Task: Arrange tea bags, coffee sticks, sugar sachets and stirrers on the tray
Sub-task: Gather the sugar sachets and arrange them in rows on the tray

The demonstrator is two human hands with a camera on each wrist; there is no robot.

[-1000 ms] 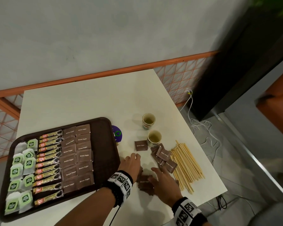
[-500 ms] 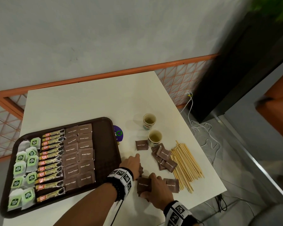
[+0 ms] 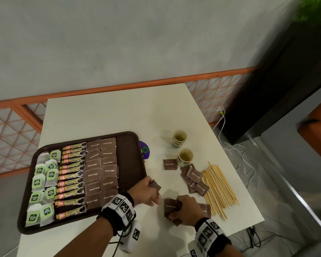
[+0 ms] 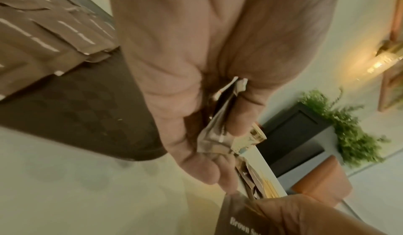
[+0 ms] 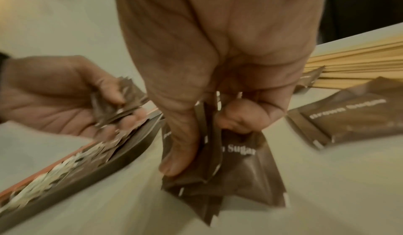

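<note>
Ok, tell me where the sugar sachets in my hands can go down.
The tray has a bare strip along its right side, between the sugar columns and the rim. The far half of the table is bare too. It is crowded between the cups and the stirrers, where loose sachets lie.

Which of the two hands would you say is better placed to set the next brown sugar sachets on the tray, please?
Left, probably. The left hand already grips sachets right beside the tray edge; the right hand grips its own sachets farther away.
</note>
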